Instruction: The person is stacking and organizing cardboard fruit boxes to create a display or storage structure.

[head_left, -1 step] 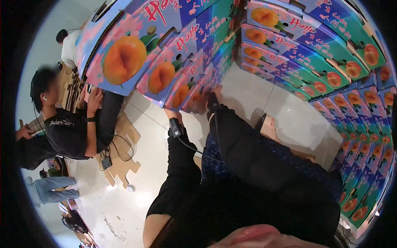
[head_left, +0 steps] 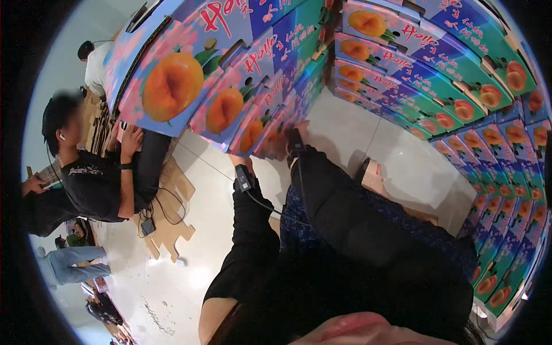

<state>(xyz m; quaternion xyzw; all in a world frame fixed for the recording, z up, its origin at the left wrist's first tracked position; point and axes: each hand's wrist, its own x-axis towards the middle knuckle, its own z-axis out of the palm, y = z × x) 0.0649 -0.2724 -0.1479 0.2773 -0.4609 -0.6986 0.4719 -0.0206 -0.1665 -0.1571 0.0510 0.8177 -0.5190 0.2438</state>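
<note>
A stack of fruit-printed cardboard boxes [head_left: 172,86] in blue, pink and green rises before me at the upper left, each with an orange peach on its side. My left hand [head_left: 239,159] reaches to the lower edge of this stack; the boxes hide its fingers. Beside the lowest boxes [head_left: 276,135], on their right, is my right hand [head_left: 299,130], dim and partly hidden, so its grip does not show. Both wrists carry small black devices [head_left: 244,178] with a cable.
More stacks of the same boxes [head_left: 414,63] stand at the upper right and along the right side [head_left: 506,172]. A stool-like wooden piece [head_left: 374,175] stands by my legs. At left a seated person [head_left: 92,178] works near flat brown cardboard [head_left: 172,224] and a black adapter [head_left: 148,226] on the floor.
</note>
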